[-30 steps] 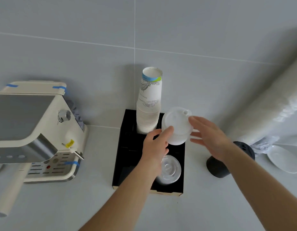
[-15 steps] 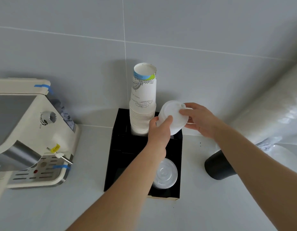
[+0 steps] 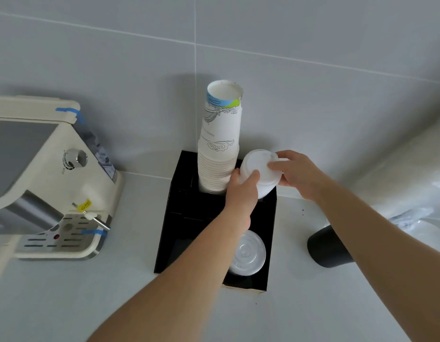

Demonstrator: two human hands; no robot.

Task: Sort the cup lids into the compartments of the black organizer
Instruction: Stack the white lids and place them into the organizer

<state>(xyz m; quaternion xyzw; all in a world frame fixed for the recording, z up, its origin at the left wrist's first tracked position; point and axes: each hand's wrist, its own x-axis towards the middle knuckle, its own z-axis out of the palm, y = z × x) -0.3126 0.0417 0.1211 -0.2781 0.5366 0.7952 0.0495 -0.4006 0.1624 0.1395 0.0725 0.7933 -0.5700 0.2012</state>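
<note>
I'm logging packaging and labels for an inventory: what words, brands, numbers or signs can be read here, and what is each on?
Nothing reads clearly.
Stack of paper cups: small grey print beside cloud drawings, too blurred to read.
Coffee machine: yellow tag with a dark symbol, illegible; side sticker, blurred.
White lid in both hands and clear lid in the black organizer: no readable marks.

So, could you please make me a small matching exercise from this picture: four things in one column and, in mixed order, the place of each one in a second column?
Things:
1. white lids
2. clear lid
3. paper cups
4. dark cup

Places:
A. lying on the counter, right of the black organizer
B. held between the left hand and right hand
C. stacked upright at the organizer's back
D. lying in the organizer's front right compartment

Pairs: 1-B, 2-D, 3-C, 4-A
</note>
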